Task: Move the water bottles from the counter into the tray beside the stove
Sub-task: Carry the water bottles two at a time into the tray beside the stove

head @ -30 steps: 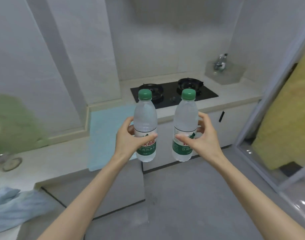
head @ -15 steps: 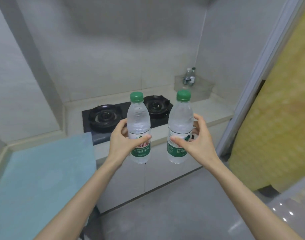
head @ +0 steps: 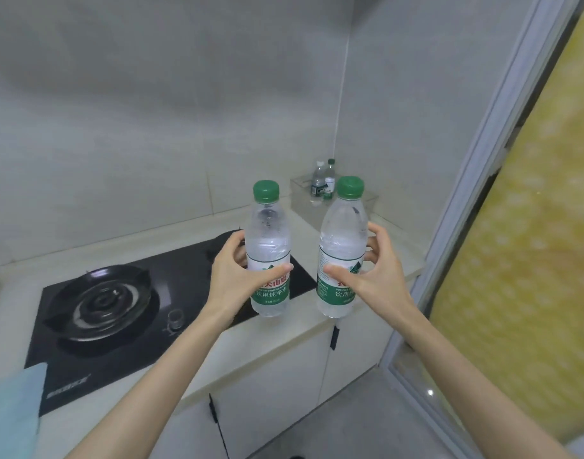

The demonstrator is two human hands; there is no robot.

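Observation:
My left hand [head: 237, 279] grips a clear water bottle [head: 268, 233] with a green cap and green label, held upright above the right end of the stove. My right hand [head: 376, 276] grips a second, matching bottle [head: 343, 233], upright over the counter's front edge. Beyond them, in the far corner right of the stove, stands a clear plastic tray [head: 304, 200] with two small bottles [head: 323, 178] upright in it.
A black gas stove [head: 125, 313] with a round burner fills the pale counter [head: 396, 256] on the left. A light blue mat [head: 9, 412] lies at the lower left. White cabinet doors run below; a door frame and a yellow panel [head: 532, 226] close the right side.
The view has swung right and come closer to the stove and the corner tray. Both hands still hold their bottles upright, side by side.

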